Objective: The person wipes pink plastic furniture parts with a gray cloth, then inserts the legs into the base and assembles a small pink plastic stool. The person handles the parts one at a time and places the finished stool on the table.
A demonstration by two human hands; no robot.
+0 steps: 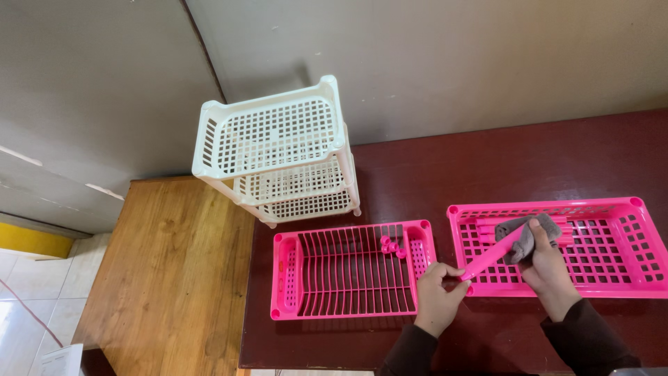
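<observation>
Hands, head view: left hand [437, 292] pinches the near end of a pink rod [489, 259], grip clamped on it. Right hand [546, 268] presses a grey cloth [527, 235] round the rod's far end, grip closed on cloth. Rod slants up over the near-left corner of the right tray [626, 247], a pink basket tray lying flat on the dark red counter [501, 167].

Progress, as judged: one rod under wiping; several more pink rods [487, 226] lie in the right tray's far-left corner, under the cloth. Whether wiped, cannot tell.

Left tray [348, 271]: pink, slatted, flat on counter just left of the hands; small pink caps [391, 246] inside near its far-right corner.

White rack [278, 150]: three tiers, assembled, standing behind the left tray.

Wooden table [167, 271]: lower, left of counter. Nothing blocks the hands.
</observation>
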